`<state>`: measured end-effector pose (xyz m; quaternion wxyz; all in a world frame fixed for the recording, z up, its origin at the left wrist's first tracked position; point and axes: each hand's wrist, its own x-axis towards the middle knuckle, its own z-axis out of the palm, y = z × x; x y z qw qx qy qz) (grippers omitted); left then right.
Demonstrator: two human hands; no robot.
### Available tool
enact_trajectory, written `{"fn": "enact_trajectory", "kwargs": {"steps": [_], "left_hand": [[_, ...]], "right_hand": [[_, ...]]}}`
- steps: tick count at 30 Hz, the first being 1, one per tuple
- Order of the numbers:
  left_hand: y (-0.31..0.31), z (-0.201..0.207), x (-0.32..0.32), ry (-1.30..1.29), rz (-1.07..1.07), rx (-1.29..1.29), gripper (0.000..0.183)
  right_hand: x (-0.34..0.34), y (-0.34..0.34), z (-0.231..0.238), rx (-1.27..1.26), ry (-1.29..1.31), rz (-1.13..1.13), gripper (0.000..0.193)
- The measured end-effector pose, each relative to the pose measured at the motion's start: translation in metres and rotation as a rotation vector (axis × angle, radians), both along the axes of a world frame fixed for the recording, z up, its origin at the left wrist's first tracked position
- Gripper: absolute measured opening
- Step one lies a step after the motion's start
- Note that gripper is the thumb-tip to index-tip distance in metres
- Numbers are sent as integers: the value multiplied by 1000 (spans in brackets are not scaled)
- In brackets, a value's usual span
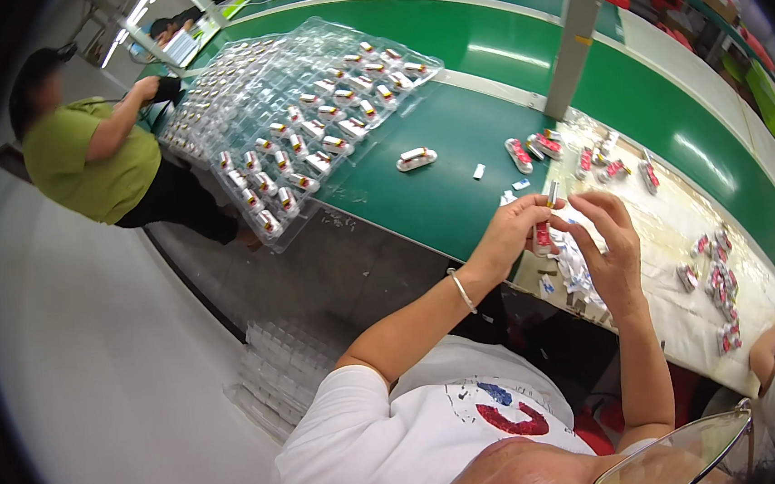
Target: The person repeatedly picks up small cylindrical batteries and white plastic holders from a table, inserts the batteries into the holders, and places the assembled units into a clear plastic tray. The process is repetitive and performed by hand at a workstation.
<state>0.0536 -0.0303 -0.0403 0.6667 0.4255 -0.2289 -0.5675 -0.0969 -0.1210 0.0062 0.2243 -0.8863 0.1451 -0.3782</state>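
Observation:
Above the table edge my left hand [507,237] is closed on a small piece with a red-and-white body [543,237] and a thin silver part sticking up at its top. A white bracelet [461,292] is round that wrist. Close on the other side of the piece is my right hand [614,251], its fingers curved and apart. The thumb of this hand comes near the piece; whether it touches cannot be made out. Below the hands lies a heap of small white paper scraps [574,268]. Several similar red-and-white pieces [519,155] lie just beyond.
Clear plastic trays [341,109] with rows of silver-and-white pieces fill the left of the green table [457,205]. One loose piece [416,159] lies nearby. A metal post [572,41] stands beyond. More red-and-white pieces [721,284] lie right. A person in green [90,161] stands left; another person's arm [765,353] reaches in right.

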Motion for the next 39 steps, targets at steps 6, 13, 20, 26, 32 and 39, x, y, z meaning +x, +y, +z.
{"fn": "enact_trajectory", "kwargs": {"steps": [6,13,20,26,32,39], "left_hand": [[12,11,0,-178,-97,81,23],[21,1,9,-98,-85,46,26],[18,2,2,-17,-127,77,24],[20,10,-2,-130,-54,55,22],[18,10,-7,-322,15,32,23],[19,17,-10,-387,35,6,20]], "right_hand": [[-7,-10,-1,208,87,128,23],[-12,-10,-1,282,81,181,15],[-20,-8,-3,170,54,148,18],[-23,-6,1,10,85,100,18],[-19,-1,8,-301,149,56,7],[-22,-5,17,-333,284,106,13]]}}
